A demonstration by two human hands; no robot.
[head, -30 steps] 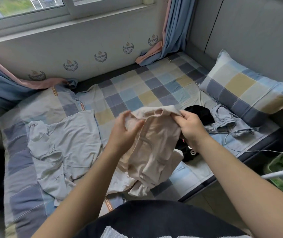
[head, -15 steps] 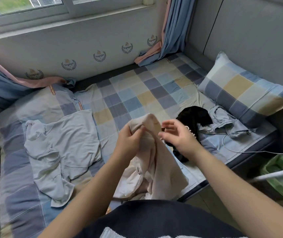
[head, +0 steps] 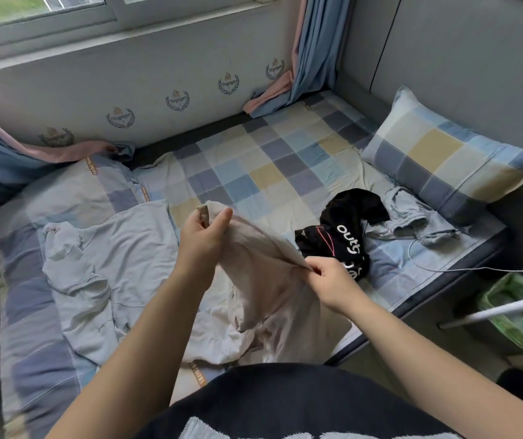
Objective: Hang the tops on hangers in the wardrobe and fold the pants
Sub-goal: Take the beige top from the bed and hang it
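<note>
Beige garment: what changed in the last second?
The right hand let go of the beige garment, then pinched it again lower and farther right, stretching it out from the left hand, which kept its grip. The grey top and black garment lie unmoved.

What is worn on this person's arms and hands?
Nothing: left hand and right hand show no gloves, rings or watch, and both forearms are bare with no sleeve in view. The dark top below bears pale print.
</note>
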